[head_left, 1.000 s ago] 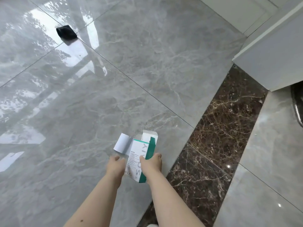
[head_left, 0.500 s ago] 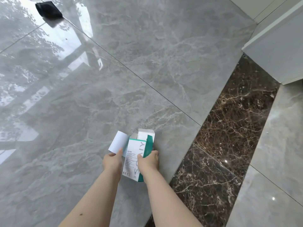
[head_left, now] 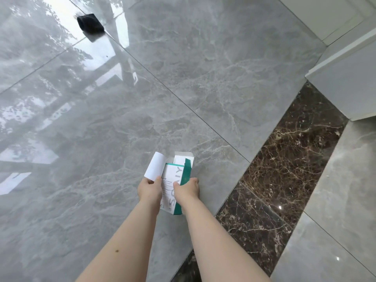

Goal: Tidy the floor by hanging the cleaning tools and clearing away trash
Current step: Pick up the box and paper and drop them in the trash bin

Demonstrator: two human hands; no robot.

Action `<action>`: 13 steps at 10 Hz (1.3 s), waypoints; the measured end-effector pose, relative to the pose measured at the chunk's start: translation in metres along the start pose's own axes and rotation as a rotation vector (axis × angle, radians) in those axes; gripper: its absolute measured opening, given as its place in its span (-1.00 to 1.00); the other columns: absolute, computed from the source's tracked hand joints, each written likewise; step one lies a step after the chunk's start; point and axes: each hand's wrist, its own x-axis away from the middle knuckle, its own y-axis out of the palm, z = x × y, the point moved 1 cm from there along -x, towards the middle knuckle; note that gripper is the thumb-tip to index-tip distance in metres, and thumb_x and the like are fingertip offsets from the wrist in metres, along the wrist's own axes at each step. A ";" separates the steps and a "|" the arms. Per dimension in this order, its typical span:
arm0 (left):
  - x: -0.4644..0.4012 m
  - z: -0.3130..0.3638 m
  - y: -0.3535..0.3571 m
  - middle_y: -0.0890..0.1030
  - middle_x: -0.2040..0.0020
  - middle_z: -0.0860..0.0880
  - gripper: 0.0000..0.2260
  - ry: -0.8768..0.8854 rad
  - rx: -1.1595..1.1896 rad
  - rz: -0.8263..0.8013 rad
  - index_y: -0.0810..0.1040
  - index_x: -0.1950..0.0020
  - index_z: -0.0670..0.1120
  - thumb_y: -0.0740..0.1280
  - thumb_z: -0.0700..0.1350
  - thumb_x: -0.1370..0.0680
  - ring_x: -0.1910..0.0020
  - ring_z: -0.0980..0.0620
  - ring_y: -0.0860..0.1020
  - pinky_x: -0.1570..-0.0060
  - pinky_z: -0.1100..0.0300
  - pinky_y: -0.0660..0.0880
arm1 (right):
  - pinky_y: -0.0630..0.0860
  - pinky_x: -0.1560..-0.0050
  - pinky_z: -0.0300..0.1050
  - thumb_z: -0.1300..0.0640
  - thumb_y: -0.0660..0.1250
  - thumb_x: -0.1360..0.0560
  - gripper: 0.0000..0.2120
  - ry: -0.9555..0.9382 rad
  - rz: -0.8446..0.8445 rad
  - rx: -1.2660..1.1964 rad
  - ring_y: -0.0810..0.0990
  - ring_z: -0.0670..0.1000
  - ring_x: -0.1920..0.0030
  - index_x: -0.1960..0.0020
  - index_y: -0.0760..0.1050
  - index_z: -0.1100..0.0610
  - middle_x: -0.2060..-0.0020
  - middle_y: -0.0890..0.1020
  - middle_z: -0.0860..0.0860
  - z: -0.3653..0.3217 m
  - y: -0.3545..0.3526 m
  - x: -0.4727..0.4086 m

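A person's two hands hold an opened white-and-teal carton point(head_left: 176, 183) above the glossy grey floor point(head_left: 203, 78), just to the left of the dark brown marble strip point(head_left: 284, 169) that crosses the tiles. The left hand point(head_left: 149, 190) pinches the base of the carton's long white flap point(head_left: 155, 165), thumb on the card, where a second ago it sat lower on the carton's side with the flap standing free; the right hand point(head_left: 187, 188) stays clamped round the teal edge nearest the strip. The carton has scarcely shifted between the hands, and the view has swung so that the black object point(head_left: 90, 23) lies far up and left of the strip, well apart from the carton. Taking hold of the flap reads as a move to fold the carton shut or flatten it before it is thrown out, so this piece of trash is in hand but not yet cleared, and the black object remains on the tiles. Large pale grey letters run up the carton's white face, partly hidden by the right hand; an "S" low down and "I Y" near the top can be made out, but the whole word cannot. Smaller lines of print beside them are too fine to read. No cleaning tools are in view.
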 end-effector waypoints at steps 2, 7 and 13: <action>0.044 0.038 -0.030 0.54 0.12 -0.07 -0.81 0.048 0.141 -0.019 0.49 -0.15 -0.19 0.25 -0.14 -0.58 0.14 -0.06 0.48 0.11 0.16 0.40 | 0.47 -0.26 -0.03 0.23 0.26 -0.54 -0.64 -0.086 -0.045 0.078 0.52 0.19 -0.27 -0.27 0.24 0.28 -0.31 0.47 0.20 -0.046 -0.017 0.053; 0.188 0.113 -0.153 0.55 -0.04 -0.13 -0.80 0.165 0.501 0.223 0.40 -0.19 -0.14 0.20 -0.15 -0.58 0.12 -0.06 0.53 0.24 0.18 0.45 | 0.50 -0.27 0.04 0.22 0.18 -0.57 -0.71 -0.406 -0.212 0.355 0.51 0.20 -0.27 -0.23 0.20 0.26 -0.32 0.44 0.21 -0.140 -0.030 0.251; 0.375 0.009 -0.422 0.55 -0.01 -0.28 -0.82 0.029 0.762 0.750 0.33 0.18 -0.18 0.22 -0.16 -0.59 0.14 -0.18 0.52 0.20 0.07 0.51 | 0.44 -0.38 0.03 0.15 0.13 -0.58 -0.74 -0.750 -0.590 0.958 0.49 0.16 -0.33 -0.25 0.34 0.17 -0.31 0.49 0.16 -0.059 0.065 0.566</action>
